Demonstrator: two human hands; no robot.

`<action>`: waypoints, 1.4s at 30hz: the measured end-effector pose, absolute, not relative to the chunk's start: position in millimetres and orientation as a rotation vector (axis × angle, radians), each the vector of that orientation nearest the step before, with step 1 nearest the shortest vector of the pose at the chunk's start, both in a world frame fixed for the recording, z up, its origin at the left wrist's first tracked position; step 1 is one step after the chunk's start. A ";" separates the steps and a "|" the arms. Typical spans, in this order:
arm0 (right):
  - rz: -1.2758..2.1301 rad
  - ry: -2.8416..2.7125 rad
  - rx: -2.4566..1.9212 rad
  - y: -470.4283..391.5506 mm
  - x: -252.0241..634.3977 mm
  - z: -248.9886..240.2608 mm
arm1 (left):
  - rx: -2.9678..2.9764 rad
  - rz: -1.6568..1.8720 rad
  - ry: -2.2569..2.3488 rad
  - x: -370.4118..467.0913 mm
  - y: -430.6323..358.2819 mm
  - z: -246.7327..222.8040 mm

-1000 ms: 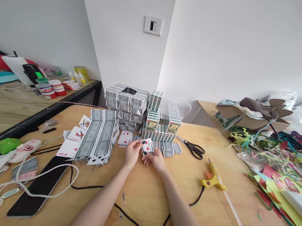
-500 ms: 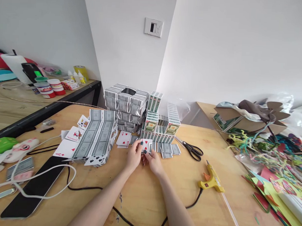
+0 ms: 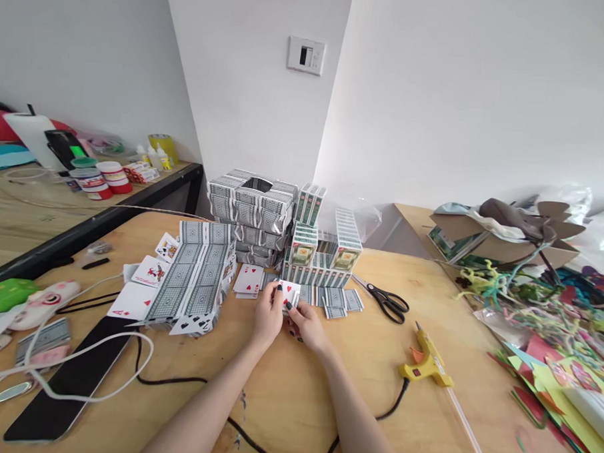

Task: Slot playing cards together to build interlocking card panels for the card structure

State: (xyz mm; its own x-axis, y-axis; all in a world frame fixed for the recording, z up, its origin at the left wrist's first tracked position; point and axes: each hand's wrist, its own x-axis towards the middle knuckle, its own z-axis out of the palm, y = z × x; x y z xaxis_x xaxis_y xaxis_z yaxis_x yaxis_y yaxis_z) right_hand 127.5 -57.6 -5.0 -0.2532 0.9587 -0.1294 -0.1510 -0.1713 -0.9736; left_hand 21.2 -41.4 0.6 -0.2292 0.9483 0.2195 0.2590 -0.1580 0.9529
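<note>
Between my two hands is a playing card (image 3: 291, 291) with red hearts, above the wooden table. My left hand (image 3: 269, 313) pinches its left side. My right hand (image 3: 306, 324) grips its lower right edge, with thumb on top. Just behind lie face-up heart cards (image 3: 248, 279) on the left and patterned card backs (image 3: 335, 300) on the right. A folded structure of cards (image 3: 195, 268) stands to the left. Farther back are a stacked block of cards (image 3: 260, 208) and green card boxes (image 3: 348, 250).
Black scissors (image 3: 389, 302) and a yellow glue gun (image 3: 427, 363) lie to the right, its black cable crossing near my forearms. A black phone (image 3: 64, 390) and white cable are at left. Colored paper and pipe cleaners cover the right side.
The heart card between my hands has tilted, with its right edge now bent upward. My right hand has shifted slightly down and to the right.
</note>
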 end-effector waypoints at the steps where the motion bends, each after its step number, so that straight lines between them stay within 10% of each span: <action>1: 1.565 -1.139 -1.046 -57.0 128.0 -4.8 | 1.403 1.425 1.479 21.3 -41.4 0.7; 42: 1.468 -0.913 -1.048 -56.2 127.8 -1.1 | 1.438 1.382 1.194 25.7 -46.8 -8.7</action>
State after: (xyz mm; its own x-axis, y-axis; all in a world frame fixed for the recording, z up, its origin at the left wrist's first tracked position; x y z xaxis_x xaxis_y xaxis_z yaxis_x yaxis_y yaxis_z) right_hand 127.8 -56.2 -1.1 -0.0498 0.9897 -0.1342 -0.3176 -0.1431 -0.9374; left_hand 25.7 -46.8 -8.7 -0.0396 0.9686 0.2453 0.1018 -0.2403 0.9654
